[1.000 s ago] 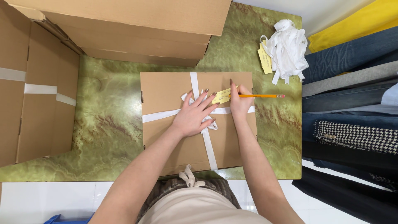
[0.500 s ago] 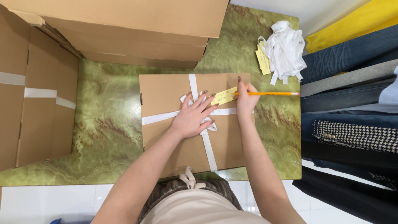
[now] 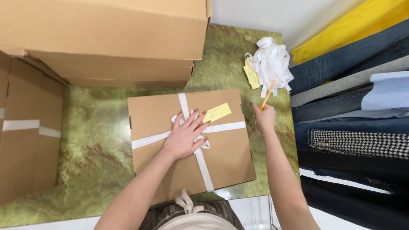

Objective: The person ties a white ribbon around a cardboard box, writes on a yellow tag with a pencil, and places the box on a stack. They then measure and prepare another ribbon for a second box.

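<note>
My left hand (image 3: pixel 185 136) lies flat on the box (image 3: pixel 189 142), fingers spread wide over the knot where the white ribbon (image 3: pixel 200 159) crosses. The box sits on the green marbled table (image 3: pixel 98 140) right in front of me. A yellow tag (image 3: pixel 217 113) rests on the lid just beyond my fingertips, touching the ribbon. My right hand (image 3: pixel 265 117) is off the box's right edge, closed around an orange pencil (image 3: pixel 267 94) that points up and away from me. Beyond it lies a heap of white ribbons (image 3: pixel 270 64) with another yellow tag (image 3: pixel 251 76) at its left side. Folded clothes (image 3: pixel 353 106) are stacked along the right. Large cartons (image 3: pixel 106 38) stand at the far and left sides of the table.
</note>
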